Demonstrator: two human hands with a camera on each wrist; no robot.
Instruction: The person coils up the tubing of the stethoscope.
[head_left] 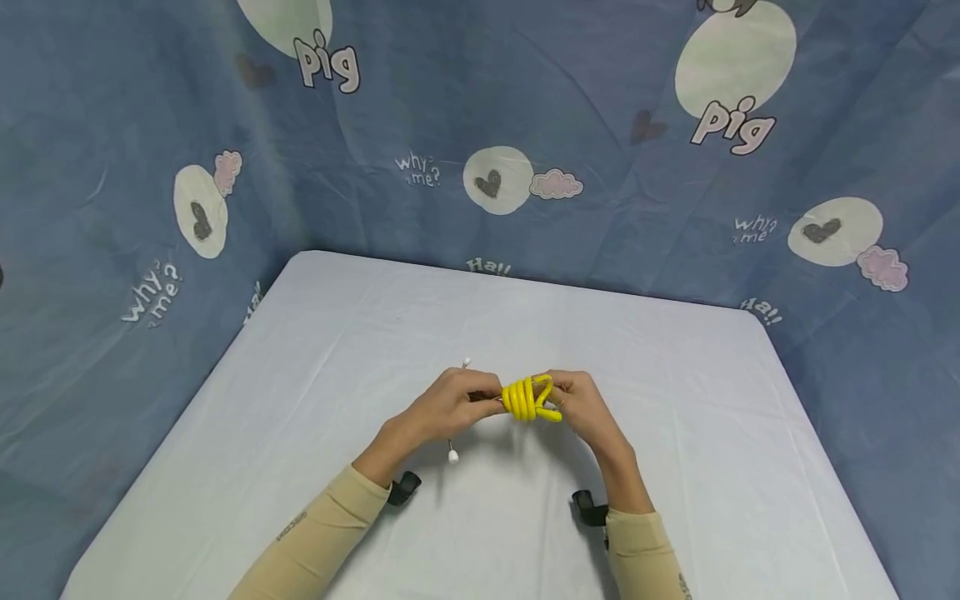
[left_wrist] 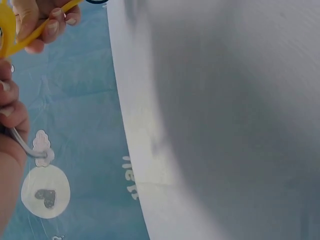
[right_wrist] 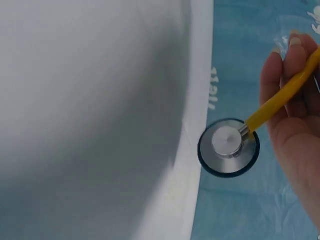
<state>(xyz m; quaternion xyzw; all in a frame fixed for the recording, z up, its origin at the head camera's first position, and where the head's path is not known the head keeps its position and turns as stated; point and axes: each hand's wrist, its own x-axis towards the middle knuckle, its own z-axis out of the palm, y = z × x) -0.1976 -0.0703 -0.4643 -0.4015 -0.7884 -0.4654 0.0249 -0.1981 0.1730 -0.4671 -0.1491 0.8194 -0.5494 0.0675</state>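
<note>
A stethoscope with yellow tubing (head_left: pixel 520 400) is held up above the white table, the tubing wound in several tight coils. My left hand (head_left: pixel 453 404) grips its metal ear tubes just left of the coils. White eartips (head_left: pixel 453 456) stick out on either side of that hand; one also shows in the left wrist view, an eartip (left_wrist: pixel 47 155) on a bent metal tube. At the right end of the coils, my right hand (head_left: pixel 592 410) holds the yellow tubing with bent fingers. The round metal chest piece (right_wrist: pixel 227 142) hangs beside that hand in the right wrist view.
A white cloth-like surface covers the table (head_left: pixel 360 333). Blue printed curtain (head_left: pixel 600 225) surrounds its far and side edges. Black wrist mounts (head_left: pixel 590 508) sit at both wrists, below beige sleeves (head_left: pixel 322 529).
</note>
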